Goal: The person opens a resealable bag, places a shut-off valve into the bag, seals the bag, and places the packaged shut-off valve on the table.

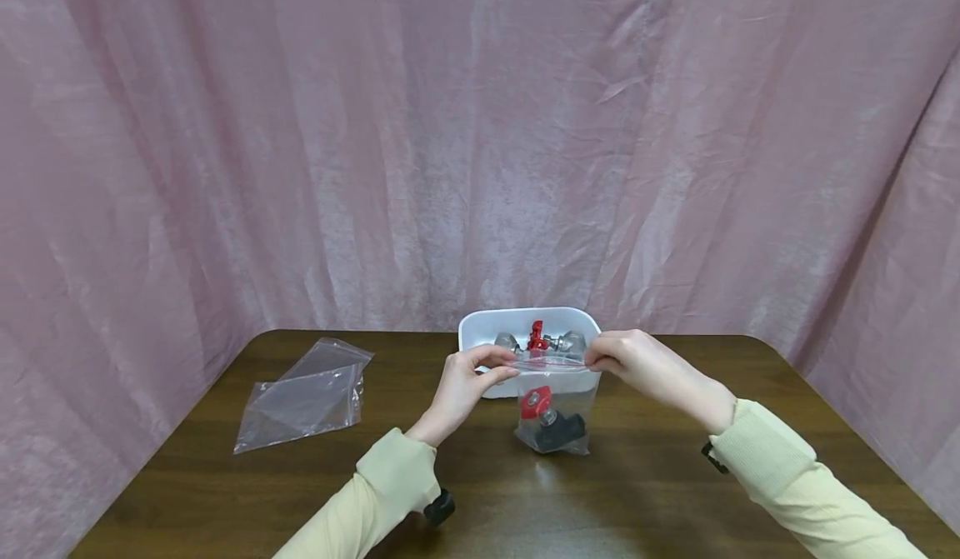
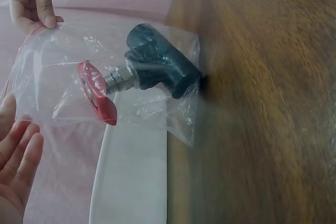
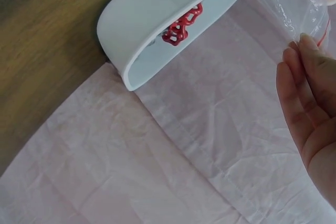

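Observation:
Between the two hands hangs a transparent zip bag (image 2: 58,77) with a red line along its mouth. Inside it lies a valve (image 2: 163,66) with a dark body and a red handwheel (image 2: 98,93); the bag's bottom end is right at the tabletop. My left hand (image 1: 468,380) pinches the left end of the bag's mouth between thumb and fingers. At the other end of the mouth, my right hand (image 1: 652,367) pinches the corner, also seen in the right wrist view, where thumb and fingertips (image 3: 307,43) meet on the plastic.
Just behind the bag stands a white bin (image 1: 480,326) holding metal valves (image 1: 570,342) with red handwheels. Two flat transparent bags (image 1: 300,401) overlap at the left of the wooden table (image 1: 225,509). A pink curtain (image 1: 450,126) hangs behind the table.

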A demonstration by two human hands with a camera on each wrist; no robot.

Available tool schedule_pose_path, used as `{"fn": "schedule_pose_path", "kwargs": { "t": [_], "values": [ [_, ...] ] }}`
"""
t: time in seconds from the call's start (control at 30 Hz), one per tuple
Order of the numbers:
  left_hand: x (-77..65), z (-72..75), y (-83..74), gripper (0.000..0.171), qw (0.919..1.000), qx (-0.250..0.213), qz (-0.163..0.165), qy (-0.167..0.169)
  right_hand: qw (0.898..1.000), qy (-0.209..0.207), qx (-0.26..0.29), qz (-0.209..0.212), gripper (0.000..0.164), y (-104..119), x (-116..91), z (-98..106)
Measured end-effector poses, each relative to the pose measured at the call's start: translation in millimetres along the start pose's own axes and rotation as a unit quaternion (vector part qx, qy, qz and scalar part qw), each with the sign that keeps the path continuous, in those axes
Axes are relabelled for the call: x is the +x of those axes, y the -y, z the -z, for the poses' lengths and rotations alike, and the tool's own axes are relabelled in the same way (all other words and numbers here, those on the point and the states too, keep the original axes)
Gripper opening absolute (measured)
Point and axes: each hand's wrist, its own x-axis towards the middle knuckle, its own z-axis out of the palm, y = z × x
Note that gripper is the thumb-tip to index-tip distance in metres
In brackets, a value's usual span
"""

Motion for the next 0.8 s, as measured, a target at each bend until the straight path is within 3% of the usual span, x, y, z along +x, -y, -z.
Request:
{"fn": "schedule_pose_path", "kwargs": {
  "t": [0.17, 0.43, 0.67, 0.8],
  "values": [
    [1.0, -0.7, -1.6, 0.005, 1.0, -0.007, -0.002, -0.002, 1.0, -0.004, 0.005, 0.0, 0.022, -0.2, -1.1, -0.3],
    [1.2, 2.5, -6.6, 0.005, 0.9996, 0.01, -0.028, 0.001, 0.999, -0.007, 0.025, -0.024, 0.026, 3.0, -0.2, 1.0],
    [-2.5, 7.5, -36.6, 0.005, 0.9972, 0.01, -0.072, 0.018, 0.995, 0.037, 0.04, -0.084, 0.028, 6.2, -0.3, 0.5],
    [-3.4, 8.6, -43.6, 0.006, 0.9971, 0.011, -0.071, 0.023, 0.992, 0.055, 0.027, -0.11, 0.024, 7.2, 2.1, -0.2]
  ]
}}
